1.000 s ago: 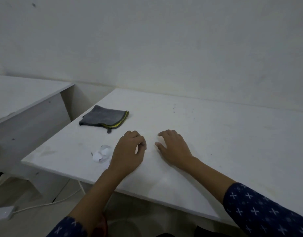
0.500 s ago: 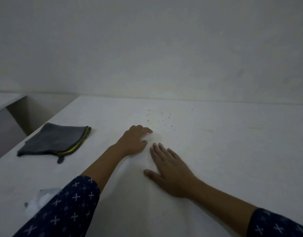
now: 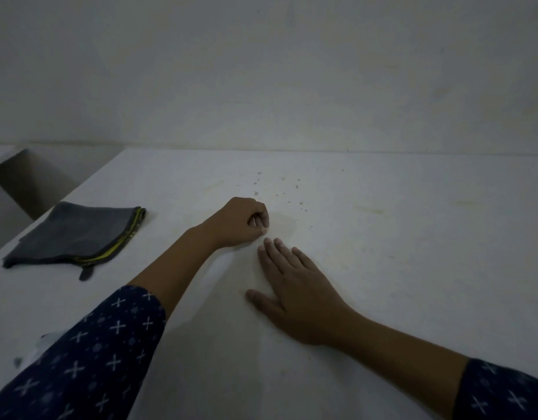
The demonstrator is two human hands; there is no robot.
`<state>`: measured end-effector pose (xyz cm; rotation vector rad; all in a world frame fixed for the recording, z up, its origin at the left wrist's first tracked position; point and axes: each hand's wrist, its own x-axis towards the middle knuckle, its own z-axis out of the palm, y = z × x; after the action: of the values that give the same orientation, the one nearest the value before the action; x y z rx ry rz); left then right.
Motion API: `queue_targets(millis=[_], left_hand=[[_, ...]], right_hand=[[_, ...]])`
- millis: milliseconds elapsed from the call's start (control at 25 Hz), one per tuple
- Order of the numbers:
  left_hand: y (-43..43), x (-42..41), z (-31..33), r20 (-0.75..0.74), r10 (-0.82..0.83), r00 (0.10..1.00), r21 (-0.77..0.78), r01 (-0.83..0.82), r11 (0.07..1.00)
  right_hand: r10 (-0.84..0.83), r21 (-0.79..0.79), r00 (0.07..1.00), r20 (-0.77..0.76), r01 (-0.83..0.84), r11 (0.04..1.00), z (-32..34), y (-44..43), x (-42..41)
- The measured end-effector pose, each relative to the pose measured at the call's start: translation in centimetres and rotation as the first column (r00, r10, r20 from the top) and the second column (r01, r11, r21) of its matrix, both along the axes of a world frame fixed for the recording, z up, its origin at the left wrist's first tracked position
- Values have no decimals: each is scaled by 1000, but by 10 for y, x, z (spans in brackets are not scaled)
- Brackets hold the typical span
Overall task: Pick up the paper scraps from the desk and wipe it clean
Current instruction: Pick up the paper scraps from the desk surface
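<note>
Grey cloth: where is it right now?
In the head view the grey cloth lies on the left side of the desk, near its edge, apart from the left hand.

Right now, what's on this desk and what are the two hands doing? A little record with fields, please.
desk: white, dimly lit
left hand: fingers curled, seems to pinch a pale scrap, too small to be sure
right hand: flat on the desk, palm down, fingers straight
cloth: grey, yellow-edged, folded, lying left of both hands, untouched
specks: small dark bits just beyond the left hand
crumpled paper: white, at the near left, partly hidden by the left sleeve
</note>
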<state>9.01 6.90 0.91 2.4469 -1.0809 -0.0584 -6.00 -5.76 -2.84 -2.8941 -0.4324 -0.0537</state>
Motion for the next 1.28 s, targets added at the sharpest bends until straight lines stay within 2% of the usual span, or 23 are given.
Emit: queue_targets(millis=[160,360,600,720,1000,1280], left_hand=[[-3,4,3,-77,10,997,24,-9,1000],[-2,6,-1,-84,-23,996,89,30,996],[2,4,-9,43,-82,996,-10,83,997],[5,4,-15,49,-70,996,-81,74,994],[9,-4,14,-176,43,983,-375,-108,921],[27,-39,25,-370,81,926,-471,-262,843]], right_hand=[[0,1,1000,-2,0,1000,1,0,0],[2,5,1000,-9,-2,1000,1,0,-2],[2,18,1000,5,-2,1000,1,1,-1],[1,17,1000,7,-1,1000,1,0,0],[0,0,1000,1,0,1000,0,0,0],[-15,-16,1000,-21,14,1000,3,1,-1]])
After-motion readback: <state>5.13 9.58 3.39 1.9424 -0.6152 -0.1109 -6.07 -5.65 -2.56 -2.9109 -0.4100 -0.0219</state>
